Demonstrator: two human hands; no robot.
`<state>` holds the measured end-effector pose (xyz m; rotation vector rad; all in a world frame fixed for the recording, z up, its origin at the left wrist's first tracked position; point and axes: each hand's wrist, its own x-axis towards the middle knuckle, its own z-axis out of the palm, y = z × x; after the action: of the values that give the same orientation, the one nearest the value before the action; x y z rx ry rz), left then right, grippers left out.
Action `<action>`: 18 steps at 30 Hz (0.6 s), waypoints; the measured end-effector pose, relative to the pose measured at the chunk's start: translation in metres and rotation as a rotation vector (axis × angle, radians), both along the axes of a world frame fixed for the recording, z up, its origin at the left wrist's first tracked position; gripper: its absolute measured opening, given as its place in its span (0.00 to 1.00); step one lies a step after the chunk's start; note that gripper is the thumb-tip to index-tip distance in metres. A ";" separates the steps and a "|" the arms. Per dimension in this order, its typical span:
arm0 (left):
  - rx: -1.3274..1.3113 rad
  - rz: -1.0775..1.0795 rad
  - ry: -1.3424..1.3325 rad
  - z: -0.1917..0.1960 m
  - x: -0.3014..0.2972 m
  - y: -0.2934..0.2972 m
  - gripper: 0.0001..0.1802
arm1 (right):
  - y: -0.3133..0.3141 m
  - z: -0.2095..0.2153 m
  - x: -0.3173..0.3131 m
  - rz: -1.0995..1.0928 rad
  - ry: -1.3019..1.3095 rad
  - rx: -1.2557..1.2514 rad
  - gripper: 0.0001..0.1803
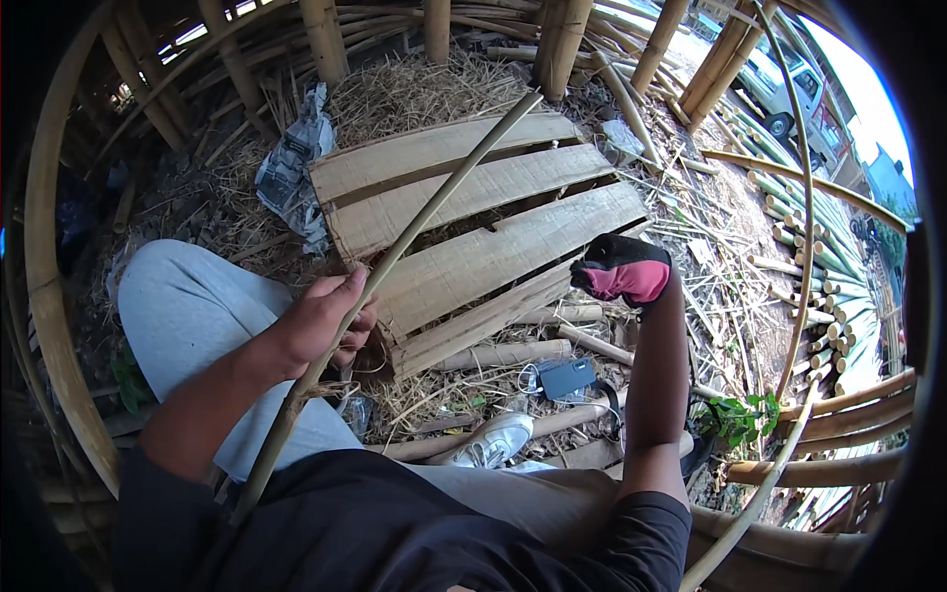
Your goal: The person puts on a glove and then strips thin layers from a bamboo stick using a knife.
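Head camera view, looking down past a black shirt (395, 533) and grey trousers (197, 316) of a seated person at work on straw-strewn ground. Nearest, the left hand (326, 321) is bare, its fingers curled tight around a long split bamboo strip (395, 257) that runs from the lower left, beside the person's lap, diagonally up to the far right edge of a pallet of flattened bamboo slats (473, 217). To the right, the right hand (623, 268) wears a red and black work glove and is raised on an upright forearm; it appears loosely balled, but whether its fingers grip anything cannot be told from this angle, and it is well apart from the strip. Between the arms, by the pallet's near edge, a white sneaker (496, 439) rests on the ground, with a dark smartphone (567, 378) lying just beyond it among round bamboo poles (513, 353). A sprig of green leaves (740, 414) lies to the right of the raised forearm. Crumpled newspaper (291, 168) sits at the pallet's far left corner. Farther off, cut green bamboo lengths (829, 296) are stacked at right, bent bamboo hoops (799, 197) arc overhead, and a pale vehicle (779, 84) stands in daylight at the far upper right.
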<state>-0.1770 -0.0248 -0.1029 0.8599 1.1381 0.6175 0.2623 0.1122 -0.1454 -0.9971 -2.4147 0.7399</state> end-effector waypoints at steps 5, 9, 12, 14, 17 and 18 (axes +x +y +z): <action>-0.016 -0.064 -0.025 -0.004 -0.004 -0.005 0.23 | 0.025 0.036 0.012 -1.005 0.176 -0.291 0.38; 0.135 -0.167 0.019 -0.009 0.016 -0.008 0.25 | 0.052 -0.019 0.074 -0.871 0.695 -0.071 0.48; 0.101 -0.236 0.043 -0.009 0.015 -0.010 0.25 | 0.044 0.003 0.038 -0.854 0.947 -0.304 0.28; 0.067 -0.277 0.021 -0.013 0.020 -0.010 0.24 | 0.038 0.003 0.038 -0.831 0.921 -0.376 0.27; -0.034 -0.261 -0.017 -0.011 0.020 -0.009 0.24 | 0.019 0.028 0.019 -0.768 0.305 -0.451 0.32; -0.038 -0.260 -0.014 -0.009 0.021 -0.008 0.24 | 0.015 0.028 0.012 -0.681 0.242 -0.386 0.31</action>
<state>-0.1559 -0.0327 -0.1124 0.9506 1.0015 0.3859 0.2740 0.1268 -0.1174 -1.6459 -1.5880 0.9992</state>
